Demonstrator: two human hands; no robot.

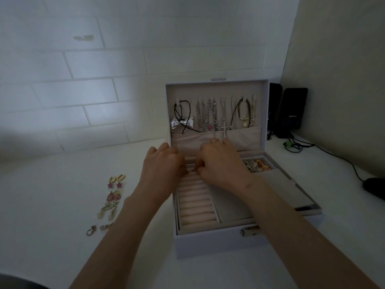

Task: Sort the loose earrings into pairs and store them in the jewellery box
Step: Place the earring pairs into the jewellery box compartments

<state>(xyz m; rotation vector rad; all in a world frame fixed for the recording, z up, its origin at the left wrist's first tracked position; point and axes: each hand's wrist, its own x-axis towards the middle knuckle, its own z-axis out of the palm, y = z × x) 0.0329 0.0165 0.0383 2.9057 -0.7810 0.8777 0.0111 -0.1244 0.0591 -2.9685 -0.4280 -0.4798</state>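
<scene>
The white jewellery box [208, 245] stands open, its lid upright and hung with necklaces [212, 115]. Both hands meet over the far end of the pink ring rolls [195, 203]. My right hand [220, 165] has its fingers curled and pinches a small earring [193, 169] at the rolls. Right beside it my left hand [160, 167] curls down onto the rolls, fingertips hidden. Paired earrings lie in a column on the table to the left: pink stars [115, 182], pink strawberries [113, 196], gold drops [107, 211], and two small ones [91, 230] nearest me.
A back-right compartment [258, 164] holds mixed jewellery, with a grey tray [285, 188] lying beside it. Black speakers [291, 113] and a cable [333, 155] stand behind the box on the right, and a dark mouse [375, 186] is at the right edge. A white brick wall rises behind.
</scene>
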